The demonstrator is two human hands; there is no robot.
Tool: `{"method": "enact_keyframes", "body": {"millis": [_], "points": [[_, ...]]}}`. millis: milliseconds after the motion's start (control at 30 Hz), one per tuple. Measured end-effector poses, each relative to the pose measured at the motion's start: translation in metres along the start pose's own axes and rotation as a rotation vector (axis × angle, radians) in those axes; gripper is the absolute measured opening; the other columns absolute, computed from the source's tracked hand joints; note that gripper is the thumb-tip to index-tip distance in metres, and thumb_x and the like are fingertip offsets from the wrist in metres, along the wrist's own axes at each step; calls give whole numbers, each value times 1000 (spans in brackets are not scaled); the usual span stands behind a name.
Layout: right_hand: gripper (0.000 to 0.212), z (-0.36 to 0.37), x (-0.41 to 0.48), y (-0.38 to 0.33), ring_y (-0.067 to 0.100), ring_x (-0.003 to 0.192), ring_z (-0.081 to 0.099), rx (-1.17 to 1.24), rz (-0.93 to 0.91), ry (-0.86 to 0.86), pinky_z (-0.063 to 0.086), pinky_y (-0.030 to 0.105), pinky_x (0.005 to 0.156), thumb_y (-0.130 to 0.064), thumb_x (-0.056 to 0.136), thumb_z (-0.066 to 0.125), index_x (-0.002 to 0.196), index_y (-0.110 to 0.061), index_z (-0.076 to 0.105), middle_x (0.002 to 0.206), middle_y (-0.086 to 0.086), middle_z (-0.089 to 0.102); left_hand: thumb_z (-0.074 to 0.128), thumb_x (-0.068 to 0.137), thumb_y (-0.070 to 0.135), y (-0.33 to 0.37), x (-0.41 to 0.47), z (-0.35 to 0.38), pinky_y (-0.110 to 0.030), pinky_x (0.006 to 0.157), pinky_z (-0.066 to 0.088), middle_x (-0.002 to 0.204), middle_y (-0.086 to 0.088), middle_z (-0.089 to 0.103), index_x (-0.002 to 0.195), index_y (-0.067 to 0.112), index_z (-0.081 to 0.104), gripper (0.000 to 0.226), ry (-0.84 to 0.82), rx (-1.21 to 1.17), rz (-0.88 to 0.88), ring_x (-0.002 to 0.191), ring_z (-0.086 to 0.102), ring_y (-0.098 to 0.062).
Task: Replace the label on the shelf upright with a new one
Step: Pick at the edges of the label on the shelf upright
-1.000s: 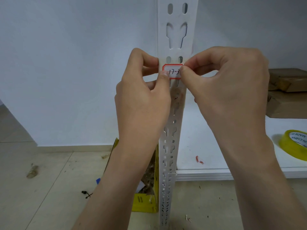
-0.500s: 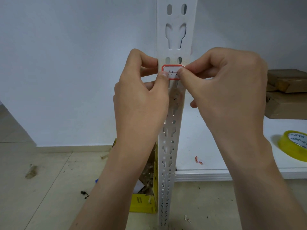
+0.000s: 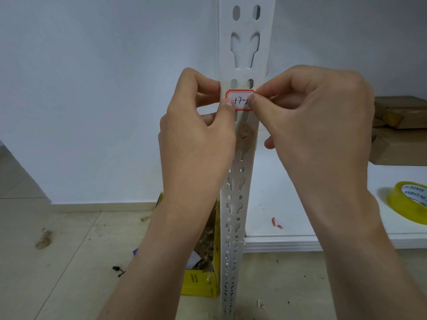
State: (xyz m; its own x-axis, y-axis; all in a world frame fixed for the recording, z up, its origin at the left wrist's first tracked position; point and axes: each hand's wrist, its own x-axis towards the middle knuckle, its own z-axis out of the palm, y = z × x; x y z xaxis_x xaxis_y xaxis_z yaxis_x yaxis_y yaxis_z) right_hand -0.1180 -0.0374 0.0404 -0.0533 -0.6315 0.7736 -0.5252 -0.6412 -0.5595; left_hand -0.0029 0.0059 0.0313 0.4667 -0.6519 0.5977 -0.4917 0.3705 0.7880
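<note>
We see a pale wall point(image 3: 92, 88) filling the upper half of the frame, and below it a beige tiled floor point(image 3: 57, 250) with some small dirt and scraps. At the right, a white shelf board point(image 3: 300, 192) runs to the edge of the frame. The white shelf upright point(image 3: 242, 42), full of slots, stands in the centre from top to bottom.

The left hand point(image 3: 196, 139) has its grip closed on the shelf upright: the fingers curl around its left edge and the thumb presses the lower left corner of the label point(image 3: 240, 100). The right hand point(image 3: 318, 125) has its grip closed on the right end of the label, pinched between thumb and forefinger. The label, white with a red border and handwritten "17-", lies on the front of the upright, at the centre of the frame, just above a brownish patch point(image 3: 245, 137).

At the right edge, cardboard boxes point(image 3: 397, 135) are stacked on the shelf board. At the lower centre, a yellow box point(image 3: 201, 285) stands on the floor, touching the upright, with paper scraps inside. A yellow tape roll point(image 3: 409, 202) and a small red-white scrap point(image 3: 276, 222) lie on the shelf board.
</note>
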Motion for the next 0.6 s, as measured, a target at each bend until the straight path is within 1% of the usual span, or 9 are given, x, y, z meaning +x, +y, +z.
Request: {"method": "enact_keyframes", "body": {"millis": [133,300,400,500,600], "points": [[9,-1,0,-2,30,77,71,-7,17,-14,58,56,71,-45,83,69,83,-39,75,72,-14,75,68,100,25,0,-1,0,-35,79,64,107,15,74,97,29,53,15,-8,-8,-7,85,75,0],[6,-4,1,-3,20,73,72,-15,47,-25,61,47,66,-45,83,72,80,-40,75,69,-17,73,68,100,23,1,-1,-1,-37,79,64,106,15,74,95,30,53,17,-8,-18,-10,83,75,0],[8,-5,0,-2,20,72,71,-15,46,-31,61,47,65,-42,83,71,76,-40,72,68,-18,72,68,99,23,1,0,-1,-38,78,64,105,15,74,93,30,53,18,-9,-27,-11,81,75,1],[9,-8,0,-1,14,65,71,5,33,-12,61,48,65,-35,83,74,75,-35,71,65,-18,71,68,99,23,1,0,-1,-39,78,64,106,15,74,93,30,53,18,-13,-34,-9,82,75,2],[11,-9,-1,-1,11,62,70,5,27,-16,61,47,67,-33,84,75,75,-36,71,66,-18,71,69,99,25,0,1,-1,-40,80,64,107,14,75,92,33,52,20,-11,-32,-10,84,75,0]]}}
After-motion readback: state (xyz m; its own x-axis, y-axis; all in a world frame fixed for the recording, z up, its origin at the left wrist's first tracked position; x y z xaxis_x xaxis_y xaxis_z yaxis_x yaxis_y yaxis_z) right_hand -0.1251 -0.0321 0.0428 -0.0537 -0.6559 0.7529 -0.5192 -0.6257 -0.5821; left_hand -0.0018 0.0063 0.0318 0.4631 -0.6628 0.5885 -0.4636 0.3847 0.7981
